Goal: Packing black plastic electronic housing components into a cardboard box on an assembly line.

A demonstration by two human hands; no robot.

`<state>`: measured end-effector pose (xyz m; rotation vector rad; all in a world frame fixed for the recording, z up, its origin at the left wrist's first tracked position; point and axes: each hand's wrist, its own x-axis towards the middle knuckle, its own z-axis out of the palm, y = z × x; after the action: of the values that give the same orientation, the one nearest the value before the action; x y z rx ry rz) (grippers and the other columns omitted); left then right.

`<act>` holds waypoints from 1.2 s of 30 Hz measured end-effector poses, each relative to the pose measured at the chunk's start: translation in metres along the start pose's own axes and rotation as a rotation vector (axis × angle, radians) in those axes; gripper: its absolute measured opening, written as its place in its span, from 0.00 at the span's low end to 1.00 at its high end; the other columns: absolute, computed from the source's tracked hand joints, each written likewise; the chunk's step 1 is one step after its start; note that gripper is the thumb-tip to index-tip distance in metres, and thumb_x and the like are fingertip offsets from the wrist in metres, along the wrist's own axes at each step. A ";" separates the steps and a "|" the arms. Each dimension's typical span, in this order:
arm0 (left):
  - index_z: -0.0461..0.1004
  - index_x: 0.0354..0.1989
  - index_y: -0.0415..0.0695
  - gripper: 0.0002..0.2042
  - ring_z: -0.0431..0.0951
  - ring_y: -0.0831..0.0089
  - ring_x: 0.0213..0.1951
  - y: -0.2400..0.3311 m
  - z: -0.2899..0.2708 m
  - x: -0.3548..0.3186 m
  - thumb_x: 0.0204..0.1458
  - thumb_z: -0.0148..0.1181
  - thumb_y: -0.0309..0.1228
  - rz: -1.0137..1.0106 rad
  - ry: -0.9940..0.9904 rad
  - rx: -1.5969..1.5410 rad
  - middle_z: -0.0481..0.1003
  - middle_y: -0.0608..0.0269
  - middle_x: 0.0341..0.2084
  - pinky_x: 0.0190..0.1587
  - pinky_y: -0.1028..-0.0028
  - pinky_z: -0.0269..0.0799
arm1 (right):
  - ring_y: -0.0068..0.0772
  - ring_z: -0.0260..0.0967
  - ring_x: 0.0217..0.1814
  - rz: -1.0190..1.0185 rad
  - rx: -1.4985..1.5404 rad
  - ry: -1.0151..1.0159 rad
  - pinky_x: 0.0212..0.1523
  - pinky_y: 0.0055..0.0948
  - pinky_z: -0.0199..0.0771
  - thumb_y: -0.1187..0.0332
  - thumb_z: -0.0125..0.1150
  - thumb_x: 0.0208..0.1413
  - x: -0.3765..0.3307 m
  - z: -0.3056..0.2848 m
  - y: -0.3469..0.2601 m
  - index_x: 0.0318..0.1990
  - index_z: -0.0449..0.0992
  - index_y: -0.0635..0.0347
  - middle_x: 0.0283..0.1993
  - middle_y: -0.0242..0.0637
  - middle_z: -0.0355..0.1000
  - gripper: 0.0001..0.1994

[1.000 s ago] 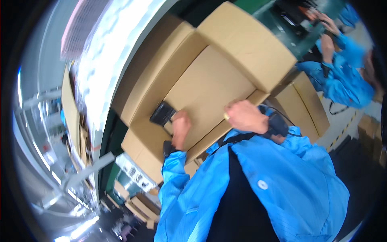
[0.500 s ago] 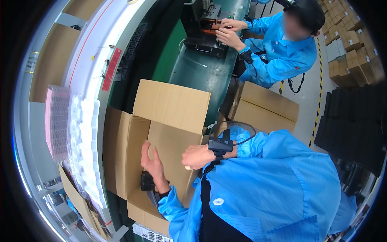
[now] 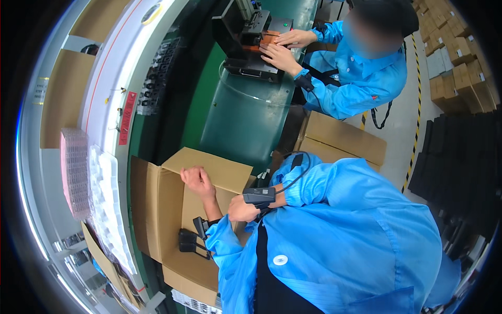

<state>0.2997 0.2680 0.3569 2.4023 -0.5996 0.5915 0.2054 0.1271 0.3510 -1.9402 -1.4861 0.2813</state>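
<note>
My left hand (image 3: pixel 197 182) is raised over the open cardboard box (image 3: pixel 144 209), beside its upper flap. Its fingers are loosely bent and nothing shows in them. My right hand (image 3: pixel 242 209) is curled at the box's right side, close to my left forearm. Its fingertips are turned away, and anything in them is hidden. A black device is strapped to each wrist. Inside the box, below my left wrist, lie black blocky pieces (image 3: pixel 187 240) with thin dark strips; their kind is unclear.
Past the box runs a green work surface (image 3: pixel 240 120) with a black machine (image 3: pixel 253 68), where a co-worker in blue has both hands on an orange part. Clear plastic trays (image 3: pixel 107 209) and a pink stack (image 3: pixel 75 172) stand left. A closed carton (image 3: pixel 345 136) is at right.
My left hand has risen toward the upper flap and its fingers have bent. My right hand has shifted left. The black pieces in the box now show beside my arm. The view has shifted.
</note>
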 end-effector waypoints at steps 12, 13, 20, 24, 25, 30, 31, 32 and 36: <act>0.76 0.31 0.40 0.02 0.74 0.61 0.37 0.058 0.018 -0.009 0.54 0.57 0.23 -0.139 0.023 0.016 0.76 0.59 0.30 0.70 0.49 0.53 | 0.52 0.73 0.25 -0.124 0.162 -0.052 0.25 0.45 0.72 0.69 0.71 0.30 -0.037 0.025 0.006 0.19 0.75 0.58 0.20 0.44 0.72 0.09; 0.75 0.32 0.40 0.01 0.73 0.61 0.37 0.061 0.019 -0.009 0.53 0.57 0.22 -0.147 0.024 0.025 0.76 0.59 0.30 0.70 0.48 0.52 | 0.51 0.72 0.24 -0.124 0.098 -0.060 0.24 0.45 0.71 0.70 0.71 0.29 -0.042 0.000 0.001 0.18 0.74 0.58 0.19 0.44 0.71 0.09; 0.75 0.34 0.40 0.02 0.74 0.62 0.40 0.067 0.019 -0.005 0.54 0.56 0.21 -0.175 0.022 0.047 0.77 0.60 0.32 0.70 0.49 0.51 | 0.58 0.77 0.34 -0.060 0.193 -0.171 0.33 0.48 0.77 0.77 0.65 0.32 -0.049 -0.052 -0.006 0.24 0.78 0.68 0.25 0.51 0.76 0.07; 0.76 0.35 0.40 0.03 0.75 0.62 0.41 0.070 0.018 -0.007 0.54 0.56 0.21 -0.204 0.014 0.056 0.78 0.60 0.35 0.71 0.49 0.50 | 0.59 0.77 0.37 -0.014 0.212 -0.180 0.36 0.49 0.79 0.77 0.64 0.33 -0.049 -0.053 -0.011 0.26 0.79 0.69 0.27 0.52 0.77 0.08; 0.76 0.35 0.40 0.03 0.75 0.62 0.42 0.072 0.018 -0.008 0.54 0.56 0.21 -0.204 0.023 0.053 0.78 0.60 0.35 0.71 0.48 0.49 | 0.60 0.77 0.37 -0.006 0.211 -0.181 0.36 0.49 0.79 0.77 0.64 0.33 -0.049 -0.053 -0.012 0.27 0.79 0.69 0.28 0.52 0.77 0.09; 0.76 0.34 0.40 0.02 0.75 0.62 0.41 0.081 0.021 -0.012 0.55 0.57 0.23 -0.193 0.023 0.034 0.78 0.60 0.34 0.71 0.49 0.49 | 0.59 0.77 0.38 0.031 0.252 -0.274 0.37 0.50 0.78 0.74 0.65 0.35 -0.042 -0.053 -0.009 0.28 0.79 0.70 0.29 0.52 0.77 0.09; 0.77 0.34 0.41 0.02 0.75 0.62 0.40 0.081 0.018 -0.013 0.56 0.58 0.23 -0.186 0.006 0.023 0.78 0.60 0.33 0.71 0.50 0.49 | 0.58 0.78 0.38 0.073 0.292 -0.298 0.37 0.50 0.78 0.73 0.65 0.36 -0.038 -0.054 -0.009 0.27 0.79 0.71 0.28 0.53 0.77 0.10; 0.77 0.34 0.41 0.02 0.75 0.62 0.40 0.079 0.016 -0.013 0.56 0.58 0.23 -0.176 0.003 0.023 0.78 0.60 0.33 0.71 0.50 0.49 | 0.56 0.77 0.35 0.079 0.331 -0.310 0.35 0.50 0.75 0.70 0.64 0.39 -0.034 -0.050 -0.005 0.28 0.79 0.72 0.28 0.54 0.77 0.11; 0.76 0.30 0.40 0.02 0.74 0.63 0.36 0.079 0.011 -0.010 0.54 0.61 0.24 -0.166 -0.077 0.005 0.77 0.61 0.28 0.67 0.54 0.53 | 0.55 0.73 0.29 0.032 0.537 -0.380 0.31 0.49 0.69 0.69 0.60 0.45 -0.019 -0.047 0.008 0.31 0.78 0.74 0.27 0.56 0.75 0.13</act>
<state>0.2527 0.2066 0.3778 2.4586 -0.4254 0.4321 0.2311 0.0910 0.3773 -1.5256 -1.4166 1.0003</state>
